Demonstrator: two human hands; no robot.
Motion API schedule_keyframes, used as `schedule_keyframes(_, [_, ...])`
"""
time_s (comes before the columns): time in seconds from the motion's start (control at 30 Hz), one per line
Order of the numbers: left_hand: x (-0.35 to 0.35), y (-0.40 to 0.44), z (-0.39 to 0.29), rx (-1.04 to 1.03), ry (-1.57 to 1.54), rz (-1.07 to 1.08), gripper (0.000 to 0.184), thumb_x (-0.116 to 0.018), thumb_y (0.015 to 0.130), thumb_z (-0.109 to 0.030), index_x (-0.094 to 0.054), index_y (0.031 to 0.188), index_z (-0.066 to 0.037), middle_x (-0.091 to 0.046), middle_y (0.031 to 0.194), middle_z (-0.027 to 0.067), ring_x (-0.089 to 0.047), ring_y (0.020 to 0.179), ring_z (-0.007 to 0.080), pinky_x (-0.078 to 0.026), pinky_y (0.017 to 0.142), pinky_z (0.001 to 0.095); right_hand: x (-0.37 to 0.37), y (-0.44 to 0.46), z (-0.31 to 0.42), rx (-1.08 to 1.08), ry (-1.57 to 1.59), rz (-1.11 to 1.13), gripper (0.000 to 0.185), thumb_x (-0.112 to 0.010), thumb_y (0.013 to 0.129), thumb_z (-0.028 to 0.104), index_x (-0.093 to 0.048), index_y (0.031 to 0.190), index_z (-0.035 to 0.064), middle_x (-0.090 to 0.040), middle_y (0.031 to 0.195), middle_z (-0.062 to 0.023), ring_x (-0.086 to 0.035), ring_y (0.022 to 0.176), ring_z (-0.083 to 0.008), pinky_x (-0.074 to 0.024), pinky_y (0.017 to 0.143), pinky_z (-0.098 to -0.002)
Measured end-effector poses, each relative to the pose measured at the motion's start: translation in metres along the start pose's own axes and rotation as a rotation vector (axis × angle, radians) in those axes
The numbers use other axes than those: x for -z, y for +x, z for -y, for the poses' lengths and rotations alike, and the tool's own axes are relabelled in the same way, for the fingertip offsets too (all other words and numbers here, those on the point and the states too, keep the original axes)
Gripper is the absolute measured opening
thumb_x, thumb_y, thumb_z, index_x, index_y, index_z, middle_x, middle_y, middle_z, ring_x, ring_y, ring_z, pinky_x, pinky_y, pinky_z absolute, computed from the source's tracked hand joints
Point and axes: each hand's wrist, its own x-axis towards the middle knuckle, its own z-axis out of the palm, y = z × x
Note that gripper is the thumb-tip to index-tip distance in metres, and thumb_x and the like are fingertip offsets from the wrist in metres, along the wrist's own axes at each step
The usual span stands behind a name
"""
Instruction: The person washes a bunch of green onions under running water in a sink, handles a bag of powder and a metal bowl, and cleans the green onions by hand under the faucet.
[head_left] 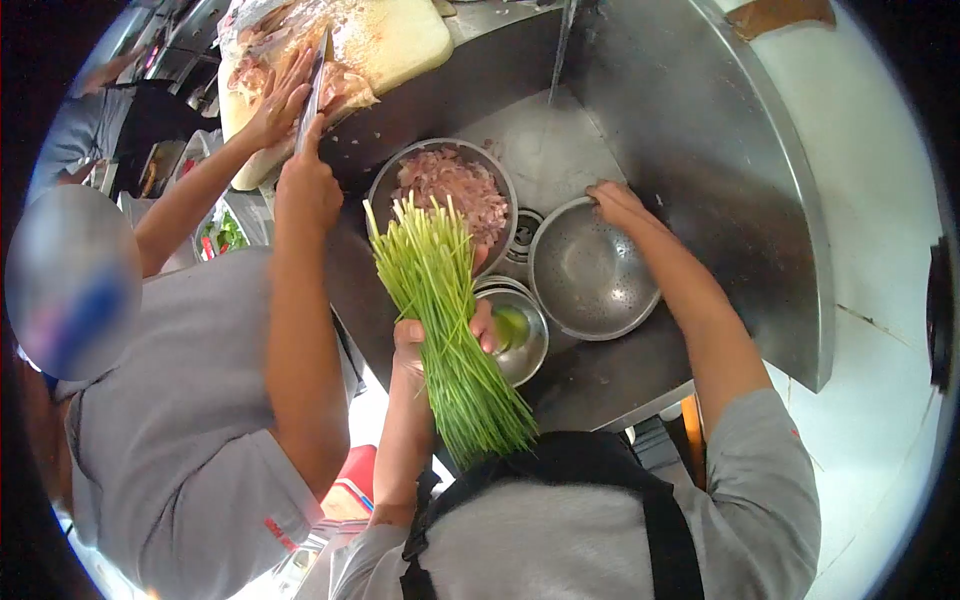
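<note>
From my end, the steel sink [690, 110] fills most of the workspace, and a co-worker [180, 400] stands at its left with a knife [313, 95] over a white cutting board [400, 40]. The bunch of long green stalks [450, 300] is next in size; I have it in the left hand [407, 342], raised over the near part of the sink, pale ends pointing away from the body. Those ends overlap the meat bowl [513, 200] in my view, but I can't tell whether they touch it. The wide steel bowl [590, 290] sits in the sink under the right hand [617, 207], beside the drain [526, 236], and a small bowl [537, 355] with something green in it lies nearby. I read the step in hand as settling the wide bowl while keeping the bunch aloft; the next move seems to call for a steady rim and a grip that doesn't crush the stems. My left fingers [484, 325] wrap the bunch, spread only as far as its thickness, thumb opposite. My right fingers [597, 193] look clamped over the wide bowl's far rim, close together, though the thumb is hard to make out.
</note>
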Motion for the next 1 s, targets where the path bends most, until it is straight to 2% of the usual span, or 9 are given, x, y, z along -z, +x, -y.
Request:
schedule_keyframes(0.07, [0.002,-0.007,0.003,-0.062,-0.058,-0.015,0.098,-0.069,0.059,-0.023,-0.022,0.144,-0.01,-0.031,0.145,0.0107,-0.051,0.068,0.0221,-0.05,0.06,0.0394,0.001,-0.006,-0.001,0.028,0.023,-0.045,0.039,-0.063,0.077,0.016,-0.057,0.115,0.0116,-0.06,0.106,-0.0213,-0.057,0.102,-0.0348,-0.0461,0.086,-0.0458])
schedule_keyframes(0.3, [0.001,-0.005,0.007,-0.138,-0.11,0.062,0.097,-0.068,0.059,-0.021,-0.022,0.144,-0.011,-0.029,0.146,0.0122,-0.052,0.07,0.0227,-0.052,0.062,0.0411,0.153,-0.026,0.038,0.042,0.037,-0.717,0.022,-0.054,0.079,0.004,-0.055,0.1,0.0102,-0.064,0.08,-0.0204,-0.062,0.079,-0.0393,-0.0498,0.069,-0.0496])
schedule_keyframes(0.37, [0.0,-0.005,0.002,-0.04,-0.024,0.04,0.099,-0.071,0.06,-0.027,-0.02,0.144,-0.012,-0.044,0.1,0.0114,-0.053,0.069,0.0237,-0.048,0.06,0.0367,0.172,-0.037,0.05,0.011,0.127,-0.79,0.024,-0.055,0.079,0.005,-0.054,0.102,0.0104,-0.064,0.081,-0.0205,-0.062,0.08,-0.0393,-0.0492,0.069,-0.0491])
schedule_keyframes(0.43, [0.0,-0.008,-0.002,0.026,0.013,0.043,0.101,-0.072,0.06,-0.029,-0.019,0.145,-0.012,-0.052,0.077,0.0111,-0.053,0.068,0.0246,-0.045,0.06,0.0344,0.18,-0.051,0.061,-0.004,0.246,-0.894,0.026,-0.056,0.08,0.007,-0.053,0.106,0.0094,-0.064,0.083,-0.021,-0.062,0.081,-0.04,-0.0488,0.07,-0.047])
schedule_keyframes(0.53, [-0.001,-0.008,-0.006,0.085,0.001,0.098,0.104,-0.073,0.06,-0.027,-0.016,0.146,-0.013,-0.051,0.077,0.0112,-0.053,0.068,0.0258,-0.045,0.063,0.034,0.163,-0.059,0.058,-0.13,0.467,-1.04,0.03,-0.055,0.08,0.008,-0.052,0.109,0.0067,-0.063,0.086,-0.0232,-0.061,0.084,-0.0412,-0.0478,0.076,-0.0458])
schedule_keyframes(0.63, [0.008,-0.018,-0.004,0.03,0.005,0.062,0.104,-0.073,0.062,-0.032,-0.014,0.147,-0.016,-0.05,0.074,0.0091,-0.052,0.067,0.0251,-0.042,0.064,0.0326,0.124,-0.063,0.033,-0.288,0.878,-0.912,0.034,-0.055,0.076,0.006,-0.051,0.11,0.0016,-0.063,0.1,-0.0199,-0.062,0.093,-0.0334,-0.0461,0.083,-0.0411])
schedule_keyframes(0.73, [0.004,-0.027,0.003,-0.102,-0.089,-0.065,0.101,-0.07,0.054,-0.023,-0.024,0.142,-0.003,-0.032,0.145,0.0111,-0.051,0.066,0.0224,-0.05,0.057,0.0385,0.086,-0.069,0.025,-0.396,1.39,-0.698,0.039,-0.057,0.073,0.005,-0.051,0.111,0.001,-0.061,0.105,-0.0143,-0.058,0.098,-0.0289,-0.0454,0.083,-0.0401])
schedule_keyframes(0.97, [0.014,-0.029,0.0,-0.065,-0.086,0.074,0.105,-0.069,0.057,-0.024,-0.016,0.144,-0.002,-0.046,0.13,0.0141,-0.053,0.068,0.0235,-0.051,0.06,0.0388,-0.024,-0.065,0.007,-0.725,1.852,-0.18,0.052,-0.056,0.069,0.004,-0.045,0.12,0.0019,-0.057,0.104,-0.0132,-0.052,0.102,-0.0275,-0.0448,0.084,-0.0437])
schedule_keyframes(1.0, [0.016,-0.026,-0.001,-0.042,-0.071,0.11,0.105,-0.069,0.057,-0.024,-0.016,0.144,-0.002,-0.047,0.127,0.0142,-0.053,0.068,0.0236,-0.051,0.06,0.0388,-0.018,-0.073,0.019,-0.687,1.823,-0.353,0.051,-0.056,0.069,0.004,-0.046,0.119,0.0019,-0.057,0.103,-0.0123,-0.053,0.101,-0.0274,-0.045,0.084,-0.0433])
